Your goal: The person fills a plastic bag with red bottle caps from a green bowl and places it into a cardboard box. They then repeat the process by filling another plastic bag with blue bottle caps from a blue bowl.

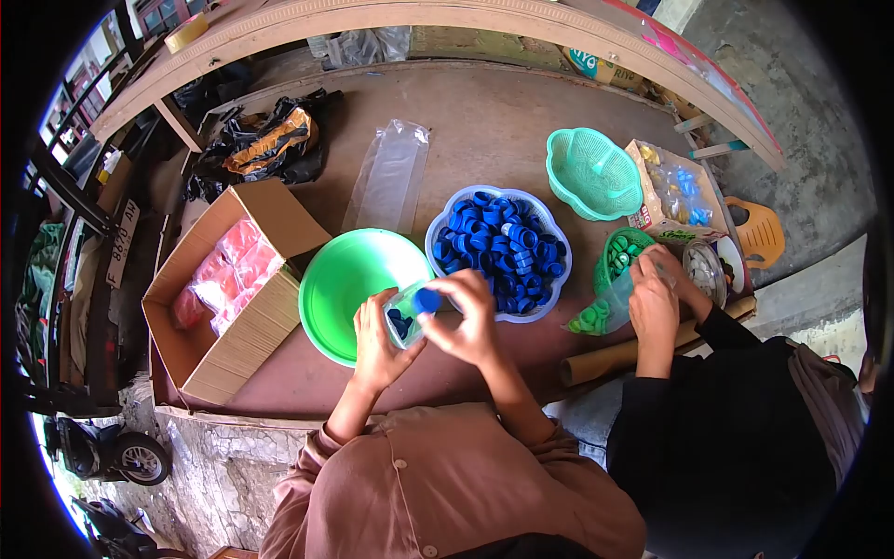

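Note:
My left hand grips a small clear plastic bag, fingers wrapped round its side, with a few dark blue caps visible inside. At the bag's upper right, my right hand holds a blue bottle cap between thumb and fingers. Both hands are raised over the table's near side, above the right rim of a green basin. Just beyond my right hand stands a pale lilac basket heaped with blue bottle caps.
On the left is a cardboard box of pink packets. Behind lie a flat clear bag and a black plastic bag. At right, a co-worker's hands hold a bag of green caps, near a turquoise basket.

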`<control>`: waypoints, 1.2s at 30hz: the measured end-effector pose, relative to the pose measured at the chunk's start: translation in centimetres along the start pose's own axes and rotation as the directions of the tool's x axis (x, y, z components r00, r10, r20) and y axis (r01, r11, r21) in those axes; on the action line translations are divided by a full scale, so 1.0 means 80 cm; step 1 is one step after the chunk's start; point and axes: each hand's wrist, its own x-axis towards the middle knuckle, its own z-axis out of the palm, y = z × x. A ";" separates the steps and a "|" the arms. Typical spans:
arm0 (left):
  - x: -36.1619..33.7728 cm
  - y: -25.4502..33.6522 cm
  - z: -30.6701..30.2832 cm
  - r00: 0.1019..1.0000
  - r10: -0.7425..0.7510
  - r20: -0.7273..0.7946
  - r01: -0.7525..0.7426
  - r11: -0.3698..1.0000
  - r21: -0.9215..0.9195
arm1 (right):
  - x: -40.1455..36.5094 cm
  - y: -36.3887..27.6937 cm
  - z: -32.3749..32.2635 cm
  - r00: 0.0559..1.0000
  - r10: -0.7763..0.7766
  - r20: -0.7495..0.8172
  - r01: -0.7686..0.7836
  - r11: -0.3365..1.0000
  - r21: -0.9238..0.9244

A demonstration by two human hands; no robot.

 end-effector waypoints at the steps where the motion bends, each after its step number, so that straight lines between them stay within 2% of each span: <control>1: -0.001 -0.001 0.001 1.000 0.006 0.004 -0.006 1.000 0.001 | -0.001 -0.004 0.005 0.991 -0.062 0.116 0.085 0.975 -0.205; 2: -0.001 -0.002 0.002 1.000 0.007 0.004 -0.007 1.000 0.001 | -0.007 0.000 0.013 0.973 -0.062 0.223 0.139 0.927 -0.349; 3: -0.001 -0.001 0.003 1.000 0.017 -0.010 -0.017 1.000 -0.001 | -0.012 0.002 0.018 0.962 -0.040 0.269 0.137 0.925 -0.354; 5: 0.000 -0.002 0.002 0.999 0.027 -0.024 -0.027 1.000 -0.002 | -0.013 0.004 0.018 0.975 -0.058 0.215 0.122 0.946 -0.299; 7: -0.001 -0.003 0.001 1.000 -0.015 -0.013 0.015 1.000 -0.014 | -0.006 0.023 0.007 0.992 -0.050 0.120 0.078 0.966 -0.247; 8: -0.002 -0.003 0.002 1.000 -0.014 -0.012 0.014 1.000 -0.016 | 0.001 0.033 -0.002 0.997 -0.067 0.030 0.073 0.952 -0.299; 10: 0.000 0.000 0.000 1.000 -0.013 -0.018 0.013 1.000 -0.007 | 0.005 0.066 -0.024 0.982 0.000 -0.191 -0.055 0.957 -0.285; 11: 0.000 0.000 -0.001 1.000 -0.012 -0.020 0.012 1.000 -0.006 | 0.007 0.083 -0.038 0.955 0.004 -0.296 -0.107 0.936 -0.335; 13: 0.000 0.000 -0.003 1.000 -0.012 -0.017 0.012 1.000 -0.013 | -0.002 0.127 -0.069 0.899 0.088 -0.429 -0.329 0.783 -0.527; 14: -0.001 0.000 -0.003 1.000 -0.012 -0.019 0.012 1.000 -0.012 | -0.002 0.131 -0.078 0.880 0.131 -0.456 -0.433 0.618 -0.656; 15: -0.001 -0.001 -0.003 1.000 -0.015 -0.016 0.015 1.000 -0.016 | -0.005 0.143 -0.086 0.860 0.229 -0.455 -0.496 0.580 -0.646; 21: 0.000 -0.003 -0.002 1.000 -0.023 -0.013 0.023 1.000 -0.014 | -0.002 0.170 -0.090 0.898 0.165 -0.407 -0.424 0.568 -0.705; 23: 0.000 -0.004 -0.002 1.000 -0.025 -0.014 0.025 1.000 -0.015 | -0.004 0.179 -0.093 0.883 0.108 -0.457 -0.388 0.716 -0.580; 24: 0.000 -0.004 -0.001 1.000 -0.027 -0.008 0.027 1.000 -0.015 | -0.003 0.183 -0.091 0.860 0.108 -0.498 -0.353 0.831 -0.430; 25: 0.001 -0.004 -0.001 1.000 -0.029 -0.002 0.029 0.999 -0.015 | -0.005 0.185 -0.092 0.861 0.107 -0.497 -0.352 0.831 -0.431; 26: 0.001 -0.004 -0.001 1.000 -0.028 -0.003 0.028 0.999 -0.015 | -0.004 0.170 -0.094 0.726 0.494 -0.478 -0.505 0.855 0.117; 27: 0.001 -0.004 -0.001 1.000 -0.029 -0.002 0.029 0.999 -0.014 | -0.003 0.157 -0.094 0.564 0.790 -0.242 -0.542 0.575 0.613; 28: 0.001 -0.004 -0.001 1.000 -0.029 0.002 0.029 0.999 -0.013 | -0.005 0.149 -0.095 0.606 0.783 -0.142 -0.423 0.468 0.776; 29: 0.001 -0.004 0.000 1.000 -0.027 0.006 0.027 1.000 -0.014 | -0.005 0.143 -0.094 0.603 0.784 -0.146 -0.421 0.468 0.777; 31: 0.003 -0.003 0.002 1.000 -0.018 0.005 0.018 0.999 -0.029 | -0.004 0.130 -0.091 0.658 0.752 0.034 -0.279 0.201 0.939; 32: 0.003 -0.004 0.003 1.000 -0.016 0.009 0.016 0.999 -0.028 | -0.002 0.119 -0.088 0.664 0.745 0.059 -0.265 0.161 0.951; 33: 0.003 -0.005 0.004 1.000 -0.014 0.007 0.014 0.999 -0.051 | -0.002 0.112 -0.086 0.715 0.692 0.099 -0.254 0.125 0.959; 35: 0.004 -0.004 0.004 1.000 -0.012 0.004 0.013 0.997 -0.072 | 0.000 0.098 -0.080 0.781 0.615 0.105 -0.217 0.111 0.970; 36: 0.004 -0.004 0.004 1.000 -0.014 0.000 0.014 0.997 -0.081 | 0.003 0.089 -0.076 0.777 0.622 0.097 -0.213 0.115 0.970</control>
